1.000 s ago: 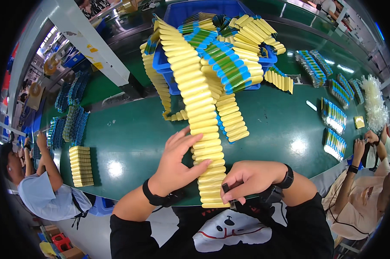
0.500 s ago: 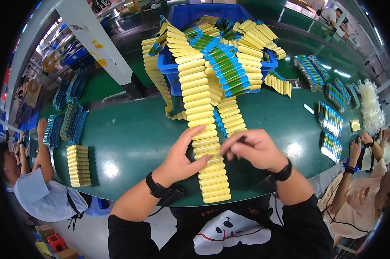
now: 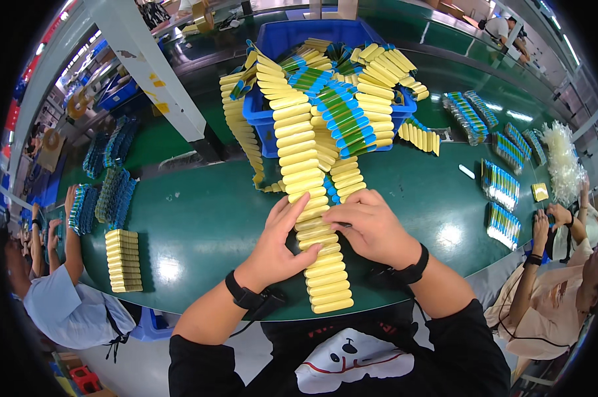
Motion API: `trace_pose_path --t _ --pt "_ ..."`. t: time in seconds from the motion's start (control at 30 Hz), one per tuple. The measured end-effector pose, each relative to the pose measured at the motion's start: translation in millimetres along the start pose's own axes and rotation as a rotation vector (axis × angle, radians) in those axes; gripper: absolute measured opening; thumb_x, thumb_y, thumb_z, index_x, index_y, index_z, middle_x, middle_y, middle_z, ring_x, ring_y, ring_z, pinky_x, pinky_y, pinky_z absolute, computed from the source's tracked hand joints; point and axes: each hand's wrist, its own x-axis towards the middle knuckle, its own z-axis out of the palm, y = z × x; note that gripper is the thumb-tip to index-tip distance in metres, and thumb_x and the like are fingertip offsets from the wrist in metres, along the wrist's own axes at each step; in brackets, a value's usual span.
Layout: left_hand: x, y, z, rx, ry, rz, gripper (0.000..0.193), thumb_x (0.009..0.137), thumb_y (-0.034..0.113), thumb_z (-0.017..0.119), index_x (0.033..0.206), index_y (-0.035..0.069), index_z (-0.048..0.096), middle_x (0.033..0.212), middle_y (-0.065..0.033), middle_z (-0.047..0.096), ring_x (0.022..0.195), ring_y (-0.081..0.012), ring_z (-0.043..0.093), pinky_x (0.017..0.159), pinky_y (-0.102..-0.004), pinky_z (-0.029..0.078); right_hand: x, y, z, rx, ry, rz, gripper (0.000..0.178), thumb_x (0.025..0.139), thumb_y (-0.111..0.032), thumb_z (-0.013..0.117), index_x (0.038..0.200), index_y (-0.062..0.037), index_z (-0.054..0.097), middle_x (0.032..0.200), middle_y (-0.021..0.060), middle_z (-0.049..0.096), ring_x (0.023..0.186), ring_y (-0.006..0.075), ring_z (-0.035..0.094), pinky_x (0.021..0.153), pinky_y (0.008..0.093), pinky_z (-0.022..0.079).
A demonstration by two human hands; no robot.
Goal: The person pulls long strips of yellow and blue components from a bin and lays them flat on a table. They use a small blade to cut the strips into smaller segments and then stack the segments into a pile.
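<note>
A long strip of yellow rounded-end pieces (image 3: 299, 155) hangs from the heaped blue bin (image 3: 262, 129) and runs toward me across the green table. My left hand (image 3: 279, 238) grips this strip at its left edge, thumb and a finger lying on top, the other fingers partly hidden. At the right edge of the same strip, my right hand (image 3: 368, 228) is closed in a pinch, fingertips touching the pieces. A small dark thing (image 3: 344, 224) shows between its fingers; its kind is mostly hidden. More yellow, blue and green strips (image 3: 345, 119) spill over the bin.
A stack of yellow pieces (image 3: 122, 261) stands at left, near blue-green bundles (image 3: 117, 192). Blue and white bundles (image 3: 500, 185) and a clear plastic pile (image 3: 563, 162) lie at right. A metal post (image 3: 157, 73) rises at far left. Co-workers sit on both sides.
My right hand has moved left and slightly down, from beside the strip onto its right edge. My left hand stays in about the same place on the strip.
</note>
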Motion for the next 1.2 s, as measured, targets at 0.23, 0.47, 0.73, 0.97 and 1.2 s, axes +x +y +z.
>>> trace_pose_path --t 0.23,0.47,0.73,0.97,1.2 --pt "-1 11 -11 0.052 -0.129 0.214 0.088 0.078 0.029 0.080 0.153 0.006 0.041 0.143 -0.0145 0.056 0.142 -0.0418 0.035 0.119 -0.0497 0.020 -12 6 -21 0.842 0.053 0.380 0.014 0.101 -0.014 0.062 0.104 -0.0034 0.072 0.120 0.0097 0.067 0.105 0.0151 0.062 0.088 0.0300 0.050" --pt "-17 19 0 -0.044 -0.078 0.227 0.092 0.083 0.051 0.073 0.153 0.003 0.038 0.149 -0.0176 0.048 0.144 -0.0409 0.029 0.118 -0.0526 0.017 -19 -10 -42 1.062 -0.465 0.401 0.017 0.101 -0.016 0.064 0.102 0.0009 0.070 0.093 0.0003 0.070 0.088 0.0058 0.061 0.082 0.0247 0.050" --pt "8 15 -11 -0.048 0.020 -0.041 0.078 0.085 0.022 0.078 0.150 0.001 0.042 0.145 -0.0193 0.049 0.136 -0.0352 0.044 0.115 -0.0433 0.032 -18 -21 -35 1.115 -0.863 0.471 0.022 0.100 -0.022 0.066 0.094 -0.0017 0.071 0.074 0.0008 0.070 0.062 0.0053 0.059 0.057 0.0240 0.042" --pt "10 0 -7 -0.148 -0.117 -0.174 0.072 0.082 0.013 0.080 0.146 0.006 0.050 0.135 -0.0135 0.056 0.129 -0.0242 0.052 0.111 -0.0360 0.038 -15 -20 -23 1.037 -1.028 0.519 0.019 0.100 -0.019 0.066 0.100 -0.0027 0.073 0.079 0.0008 0.072 0.061 0.0061 0.059 0.057 0.0236 0.044" --pt "16 -11 -6 -0.214 -0.143 -0.210 0.078 0.075 0.013 0.085 0.145 0.008 0.052 0.133 -0.0115 0.057 0.125 -0.0211 0.054 0.109 -0.0352 0.041 -12 -17 -22 1.049 -1.126 0.527 0.018 0.099 -0.018 0.065 0.099 -0.0024 0.074 0.084 0.0014 0.074 0.061 0.0075 0.060 0.057 0.0239 0.046"
